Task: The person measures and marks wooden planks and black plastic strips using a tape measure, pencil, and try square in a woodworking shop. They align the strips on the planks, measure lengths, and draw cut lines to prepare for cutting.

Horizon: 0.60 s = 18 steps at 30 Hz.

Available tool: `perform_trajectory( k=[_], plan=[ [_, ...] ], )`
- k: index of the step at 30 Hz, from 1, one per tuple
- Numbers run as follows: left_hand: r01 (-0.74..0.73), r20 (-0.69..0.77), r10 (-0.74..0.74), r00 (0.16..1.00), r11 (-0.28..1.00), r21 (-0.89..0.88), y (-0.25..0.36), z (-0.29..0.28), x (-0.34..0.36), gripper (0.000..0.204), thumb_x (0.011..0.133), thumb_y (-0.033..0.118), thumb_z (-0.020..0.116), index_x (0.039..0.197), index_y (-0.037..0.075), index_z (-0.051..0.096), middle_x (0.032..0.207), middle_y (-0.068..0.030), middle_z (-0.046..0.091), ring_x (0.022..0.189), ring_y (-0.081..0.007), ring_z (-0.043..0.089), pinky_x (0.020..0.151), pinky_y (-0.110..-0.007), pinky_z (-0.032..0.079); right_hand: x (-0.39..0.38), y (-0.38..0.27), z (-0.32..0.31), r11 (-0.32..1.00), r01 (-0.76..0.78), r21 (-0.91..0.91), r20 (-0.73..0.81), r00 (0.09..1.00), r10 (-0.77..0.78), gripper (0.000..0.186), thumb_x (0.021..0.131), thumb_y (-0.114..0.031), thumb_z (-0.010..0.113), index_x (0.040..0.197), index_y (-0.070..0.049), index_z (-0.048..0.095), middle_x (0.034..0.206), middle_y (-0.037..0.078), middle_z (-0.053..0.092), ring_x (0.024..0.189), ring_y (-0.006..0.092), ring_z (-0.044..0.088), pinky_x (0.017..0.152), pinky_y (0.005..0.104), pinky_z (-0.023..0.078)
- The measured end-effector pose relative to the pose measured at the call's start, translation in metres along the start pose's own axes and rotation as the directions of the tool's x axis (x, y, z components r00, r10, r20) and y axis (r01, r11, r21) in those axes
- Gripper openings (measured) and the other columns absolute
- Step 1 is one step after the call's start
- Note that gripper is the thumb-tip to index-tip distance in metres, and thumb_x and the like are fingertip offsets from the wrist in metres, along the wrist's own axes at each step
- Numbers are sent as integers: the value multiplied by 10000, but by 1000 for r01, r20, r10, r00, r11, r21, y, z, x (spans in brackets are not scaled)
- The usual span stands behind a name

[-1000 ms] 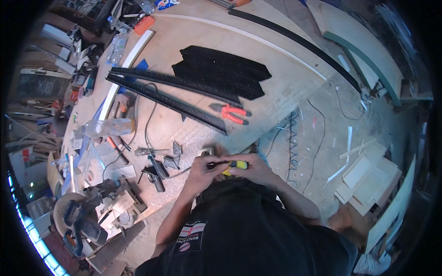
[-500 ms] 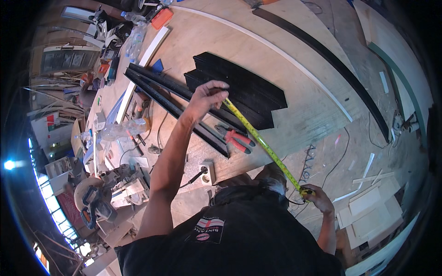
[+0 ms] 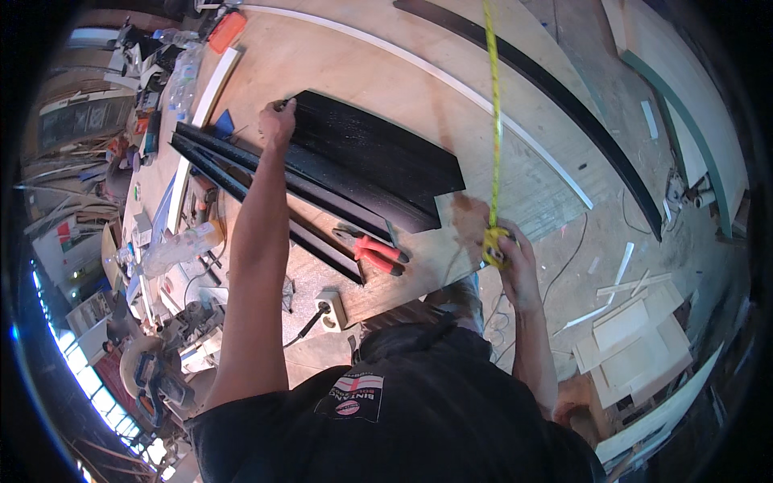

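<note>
My left hand [image 3: 277, 123] is curled at the upper-left corner of a stack of black stepped panels [image 3: 366, 149] on the plywood bench top [image 3: 378, 56]; what its fingertips grip is too small to name. My right hand [image 3: 515, 262] holds a yellow tape measure [image 3: 495, 246] near the bench's front edge, with its long blade [image 3: 492, 97] extended upward past the frame's top. Below the panels lie two long black channels [image 3: 322, 250] and red-handled pliers [image 3: 377, 250]. A white power socket [image 3: 330, 310] with a plug in it sits at the front edge.
A curved white strip [image 3: 451, 80] and curved black strip [image 3: 564, 92] span the bench. Bottles [image 3: 177, 249], an orange case [image 3: 225, 32] and tools crowd its left side. A saw [image 3: 145, 378] stands lower left, board offcuts [image 3: 632, 338] lie lower right, curved panels [image 3: 676, 113] upper right.
My left hand has left the tape's end and moved up-left to the black panels. My right hand has risen with the tape, whose blade was pulled out and now points upward.
</note>
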<state>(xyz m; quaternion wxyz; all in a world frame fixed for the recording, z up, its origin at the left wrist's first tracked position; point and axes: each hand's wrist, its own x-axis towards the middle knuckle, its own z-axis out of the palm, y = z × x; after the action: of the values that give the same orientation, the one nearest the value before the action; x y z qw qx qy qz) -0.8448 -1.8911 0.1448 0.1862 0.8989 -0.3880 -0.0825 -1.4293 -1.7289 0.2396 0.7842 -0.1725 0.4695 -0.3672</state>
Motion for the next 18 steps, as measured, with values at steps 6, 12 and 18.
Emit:
perform_trajectory(
  k=[6,12,18],
  plan=[
    [18,53,-12,999,995,-100,-3,0,12,475,909,440,808,1127,17,801,1029,-192,805,1019,-364,769,940,-480,575,61,-17,32,954,15,-299,92,996,13,327,1012,-145,657,1317,-37,703,1168,45,711,1059,116,647,950,278,517],
    [-24,83,24,996,1000,-4,2,-6,15,399,924,439,794,1129,98,814,1047,-166,809,1021,-350,767,931,-477,570,72,-16,33,937,15,-350,28,1000,-6,313,996,-139,679,1293,-47,716,1173,27,720,1044,120,654,971,286,510],
    [55,139,-47,989,997,-55,2,-4,20,374,925,436,801,1132,126,816,1046,-134,810,1039,-335,759,923,-478,561,92,-21,33,868,117,-482,177,984,-34,339,976,-139,691,1294,-24,712,1363,80,698,1182,143,635,1027,292,495]
  ],
)
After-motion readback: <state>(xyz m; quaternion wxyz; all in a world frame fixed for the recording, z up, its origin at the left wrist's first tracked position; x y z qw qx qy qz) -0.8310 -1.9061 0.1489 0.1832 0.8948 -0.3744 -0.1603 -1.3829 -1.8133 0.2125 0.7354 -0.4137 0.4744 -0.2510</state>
